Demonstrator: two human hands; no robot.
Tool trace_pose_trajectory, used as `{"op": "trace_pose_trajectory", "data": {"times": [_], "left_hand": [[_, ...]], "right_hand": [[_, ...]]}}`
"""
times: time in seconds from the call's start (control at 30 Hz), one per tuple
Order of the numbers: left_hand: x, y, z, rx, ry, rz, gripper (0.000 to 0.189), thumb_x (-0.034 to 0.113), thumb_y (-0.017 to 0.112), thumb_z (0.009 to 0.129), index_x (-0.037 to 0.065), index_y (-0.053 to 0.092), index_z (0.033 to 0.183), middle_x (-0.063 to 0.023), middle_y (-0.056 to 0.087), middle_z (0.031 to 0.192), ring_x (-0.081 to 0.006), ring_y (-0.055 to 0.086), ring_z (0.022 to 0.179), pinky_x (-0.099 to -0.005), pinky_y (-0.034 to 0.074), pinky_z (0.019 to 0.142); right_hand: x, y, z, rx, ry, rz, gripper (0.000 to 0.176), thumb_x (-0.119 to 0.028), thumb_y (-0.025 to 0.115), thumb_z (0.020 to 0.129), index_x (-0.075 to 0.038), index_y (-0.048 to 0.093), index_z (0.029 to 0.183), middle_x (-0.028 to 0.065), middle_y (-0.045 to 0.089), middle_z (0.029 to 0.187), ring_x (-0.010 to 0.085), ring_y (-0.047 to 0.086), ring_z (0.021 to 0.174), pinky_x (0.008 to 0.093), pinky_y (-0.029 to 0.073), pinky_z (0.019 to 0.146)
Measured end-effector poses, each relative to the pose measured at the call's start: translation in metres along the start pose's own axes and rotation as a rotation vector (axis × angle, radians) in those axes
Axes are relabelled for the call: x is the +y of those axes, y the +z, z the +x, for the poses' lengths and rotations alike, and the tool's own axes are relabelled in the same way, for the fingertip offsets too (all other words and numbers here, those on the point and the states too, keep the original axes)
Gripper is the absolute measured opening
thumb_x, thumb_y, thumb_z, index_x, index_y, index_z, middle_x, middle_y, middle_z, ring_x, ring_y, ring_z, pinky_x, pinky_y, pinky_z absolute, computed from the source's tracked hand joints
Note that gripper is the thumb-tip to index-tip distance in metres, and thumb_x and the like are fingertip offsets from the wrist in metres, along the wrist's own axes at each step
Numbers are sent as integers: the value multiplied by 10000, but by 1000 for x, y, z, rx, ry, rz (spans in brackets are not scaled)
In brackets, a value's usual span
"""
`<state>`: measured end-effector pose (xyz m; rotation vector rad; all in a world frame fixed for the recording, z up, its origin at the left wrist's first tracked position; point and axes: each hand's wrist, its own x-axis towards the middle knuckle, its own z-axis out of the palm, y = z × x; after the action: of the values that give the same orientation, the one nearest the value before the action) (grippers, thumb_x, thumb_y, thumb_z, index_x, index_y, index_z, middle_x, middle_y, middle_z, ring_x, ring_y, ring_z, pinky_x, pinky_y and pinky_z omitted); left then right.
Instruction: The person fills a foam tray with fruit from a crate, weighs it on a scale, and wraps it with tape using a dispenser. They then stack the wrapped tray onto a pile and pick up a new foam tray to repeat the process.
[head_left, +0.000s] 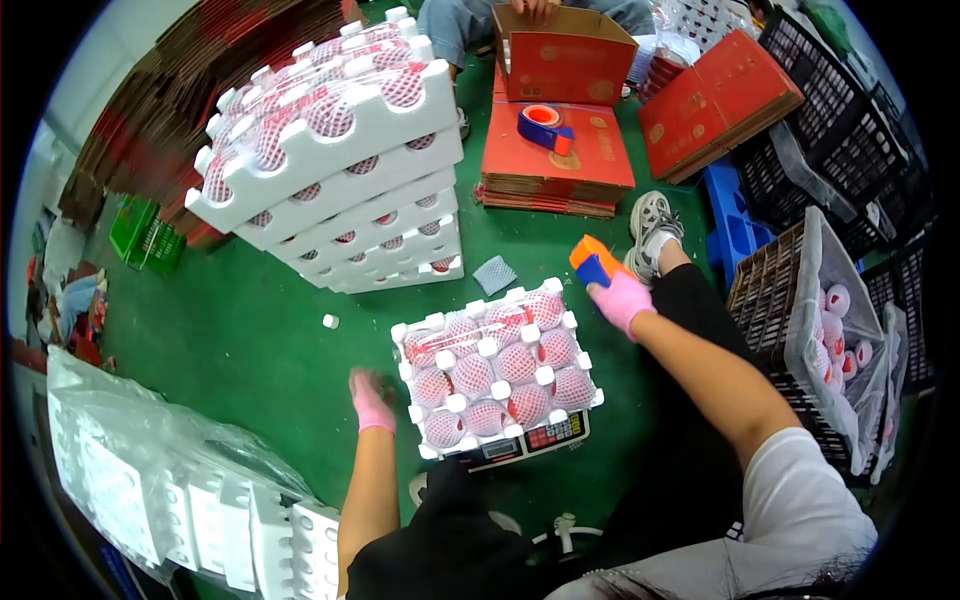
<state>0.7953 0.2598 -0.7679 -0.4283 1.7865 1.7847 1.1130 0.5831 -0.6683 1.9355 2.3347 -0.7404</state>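
Observation:
A white foam tray [404,336] of netted pink fruit sits on a small scale [530,442] on the green floor in front of me. My right hand [621,298], in a pink glove, is raised to the right of the tray and grips an orange and blue tape dispenser [592,262]. My left hand [372,401], also pink-gloved, rests palm down on the floor just left of the tray, holding nothing.
A stack of filled foam trays [340,180] stands behind. Flat red cartons [556,160] with a tape roll [545,124], an open red box [562,58] and another person are at the back. Black crates [780,300] with fruit are right; bagged empty trays [190,500] are left.

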Motion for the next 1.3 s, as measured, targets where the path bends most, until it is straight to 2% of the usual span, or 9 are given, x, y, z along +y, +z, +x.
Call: {"op": "trace_pose_trajectory", "data": {"times": [0.17,0.3,0.47,0.6,0.7,0.77,1.0,1.17,1.3], "left_hand": [[-27,20,51,-392,705,781,644,357,464,1050,89,265,1600,-229,353,1577,-398,358,1442,-408,299,1196],[-23,19,49,-480,851,811,568,229,441,1062,81,282,1587,-257,365,1559,-417,373,1433,-436,316,1189],[-43,15,58,-462,743,805,589,178,466,1046,78,267,1590,-264,389,1533,-433,404,1401,-444,333,1179],[-38,11,46,-305,754,816,652,195,529,1017,26,254,1584,-279,404,1506,-426,446,1363,-449,365,1154],[-15,12,32,-118,644,543,659,197,560,1002,-10,289,1565,-245,426,1512,-307,507,1328,-389,428,1102],[19,24,9,-77,657,231,598,187,562,1000,-31,369,1523,-232,513,1451,-275,559,1272,-367,449,1081],[174,39,-156,-925,524,154,631,201,632,931,-32,450,1489,-187,570,1417,-269,517,1358,-379,409,1124],[171,25,-184,-1130,578,382,771,390,683,863,7,459,1494,-139,541,1418,-251,503,1338,-396,391,1132],[162,21,-206,-1125,403,408,401,165,690,916,8,662,1284,-95,675,1175,-174,634,1050,-307,507,950]], "right_hand": [[-13,62,-5,22,110,56,606,-509,643,875,11,622,1186,254,671,1199,413,637,1138,455,496,981],[7,84,32,289,166,364,548,-459,702,879,19,627,1138,232,711,1052,415,677,977,445,521,868],[11,123,56,307,-155,275,578,-486,695,876,-13,589,1190,258,694,1071,451,661,1018,474,527,886],[27,122,47,247,-26,316,566,-475,709,867,-25,589,1187,221,705,1090,422,670,1028,455,521,909],[29,84,39,215,-224,937,371,-248,789,896,-24,613,1134,68,701,965,184,665,836,320,532,773],[5,34,14,46,-332,930,334,-161,812,873,-26,624,1113,16,683,908,99,612,764,270,514,711],[-94,-79,-129,-471,-711,611,591,-122,875,743,-30,635,1275,24,705,1106,103,640,996,297,526,916],[-91,-85,-152,-485,-1061,340,664,-326,943,677,-52,657,1211,132,680,1043,318,671,945,381,532,884],[-100,-85,-162,-516,-1206,192,658,-402,918,688,-40,659,1172,165,676,1035,371,660,948,413,535,857]]}}
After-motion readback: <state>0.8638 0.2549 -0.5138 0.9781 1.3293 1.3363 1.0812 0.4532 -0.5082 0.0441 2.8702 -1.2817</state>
